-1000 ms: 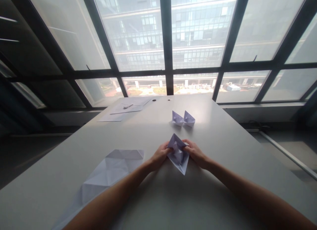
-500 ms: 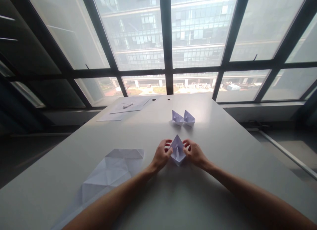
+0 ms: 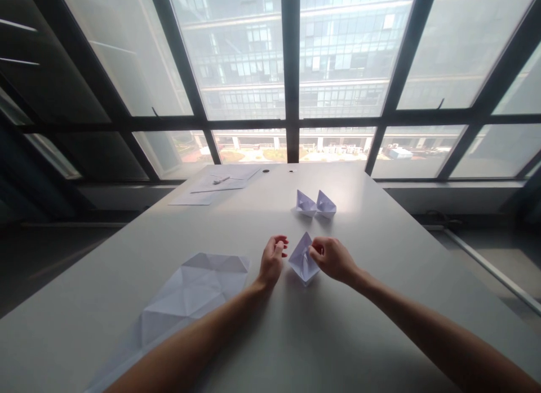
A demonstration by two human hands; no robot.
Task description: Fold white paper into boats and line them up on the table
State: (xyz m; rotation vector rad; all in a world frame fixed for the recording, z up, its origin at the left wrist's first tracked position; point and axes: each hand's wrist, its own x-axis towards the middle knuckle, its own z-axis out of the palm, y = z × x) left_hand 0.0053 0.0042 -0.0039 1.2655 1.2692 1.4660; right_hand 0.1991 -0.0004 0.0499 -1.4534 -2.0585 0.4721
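A folded white paper boat (image 3: 302, 261) rests on the table in front of me, its pointed ends facing away and toward me. My right hand (image 3: 335, 257) pinches the boat's right side between thumb and curled fingers. Just left of the boat, my left hand (image 3: 273, 257) is apart from it, holding nothing, with its fingers loosely bent and separated. Two more paper boats (image 3: 305, 204) (image 3: 326, 204) stand side by side farther back. A large creased sheet of paper (image 3: 196, 288) lies to the left, partly hidden by my left forearm.
The white table (image 3: 406, 303) runs toward a wall of dark-framed windows. Flat sheets of paper (image 3: 190, 198) lie at its far left, with a small white item (image 3: 221, 180) on top. Near the far edge is a round dark hole (image 3: 266, 171).
My left hand has let go of the boat and moved slightly left. My right hand has closed more tightly on the right side. The view has shifted a little.
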